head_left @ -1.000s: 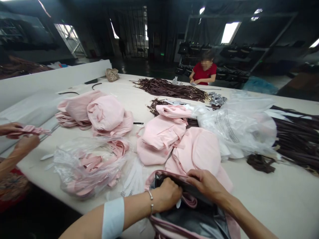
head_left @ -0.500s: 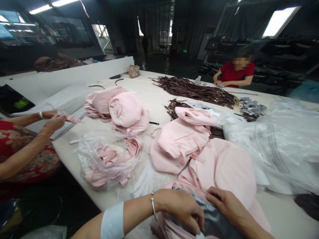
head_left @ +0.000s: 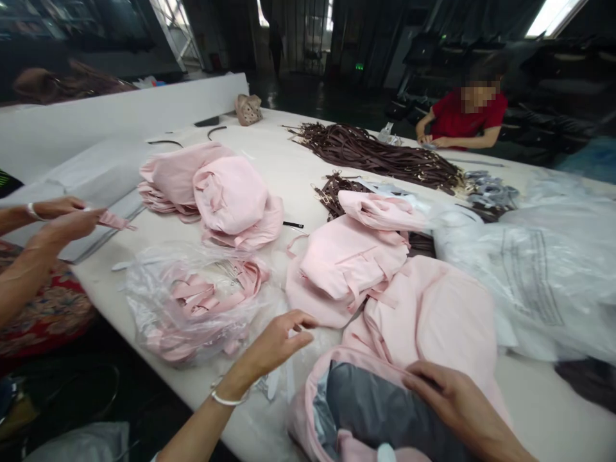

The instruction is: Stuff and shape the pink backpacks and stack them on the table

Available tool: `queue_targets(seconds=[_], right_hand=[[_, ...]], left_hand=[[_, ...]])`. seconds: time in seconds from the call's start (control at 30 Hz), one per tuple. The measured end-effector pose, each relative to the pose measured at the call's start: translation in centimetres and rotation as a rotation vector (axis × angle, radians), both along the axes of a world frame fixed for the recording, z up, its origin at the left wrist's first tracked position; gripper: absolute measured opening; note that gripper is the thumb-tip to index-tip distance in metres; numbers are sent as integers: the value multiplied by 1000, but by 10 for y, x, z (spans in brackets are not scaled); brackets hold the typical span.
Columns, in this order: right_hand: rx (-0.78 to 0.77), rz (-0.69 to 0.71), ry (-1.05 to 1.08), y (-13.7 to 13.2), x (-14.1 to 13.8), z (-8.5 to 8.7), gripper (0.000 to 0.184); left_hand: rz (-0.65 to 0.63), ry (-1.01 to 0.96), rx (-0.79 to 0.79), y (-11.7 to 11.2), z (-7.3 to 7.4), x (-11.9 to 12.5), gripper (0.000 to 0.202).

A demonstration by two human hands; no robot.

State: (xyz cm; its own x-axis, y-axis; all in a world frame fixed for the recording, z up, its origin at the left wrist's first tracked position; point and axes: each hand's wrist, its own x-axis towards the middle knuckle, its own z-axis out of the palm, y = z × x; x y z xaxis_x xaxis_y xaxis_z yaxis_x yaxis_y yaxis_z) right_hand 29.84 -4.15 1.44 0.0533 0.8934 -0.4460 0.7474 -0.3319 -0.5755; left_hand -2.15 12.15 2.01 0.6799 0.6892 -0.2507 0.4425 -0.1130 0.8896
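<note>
While right hand [head_left: 447,394] grips rim of pink bag [head_left: 373,398], left hand [head_left: 279,343] hovers empty, loosely curled, off bag's left side.

I can't read a word from here: the dark print [head_left: 532,276] on the clear plastic bag [head_left: 587,256] is too blurred, and the small green lit sign [head_left: 359,67] at the back is too tiny.
</note>
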Motion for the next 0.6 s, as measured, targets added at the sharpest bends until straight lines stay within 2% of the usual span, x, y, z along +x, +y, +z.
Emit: queue_targets(seconds=[0.07,0.13,0.17,0.23,0.33,0.43,0.5,0.6], right_hand=[[88,25,-92,-1,-9,18,34],[222,77,-180,-3,-19,33,29],[299,101,-219,-4,-24,39,27],[449,138,-296,-6,-34,51,23],[621,167,-406,-6,-45,68,18],[796,182,-490,-2,-53,87,14],[897,220,-523,-1,-57,99,13],[991,286,-540,-6,-61,115,15]], left_hand=[[-288,-115,-22,-31,28,18,24],[-556,-90,37,-61,41,31,26],[-664,-48,107,-74,40,35,27],[-849,15,287,-95,29,38,27],[-1090,-2,430,-107,11,39,31],[-1209,13,471,-102,15,41,32],[-1260,19,500,-100,26,42,31],[-1262,32,489,-103,42,39,31]])
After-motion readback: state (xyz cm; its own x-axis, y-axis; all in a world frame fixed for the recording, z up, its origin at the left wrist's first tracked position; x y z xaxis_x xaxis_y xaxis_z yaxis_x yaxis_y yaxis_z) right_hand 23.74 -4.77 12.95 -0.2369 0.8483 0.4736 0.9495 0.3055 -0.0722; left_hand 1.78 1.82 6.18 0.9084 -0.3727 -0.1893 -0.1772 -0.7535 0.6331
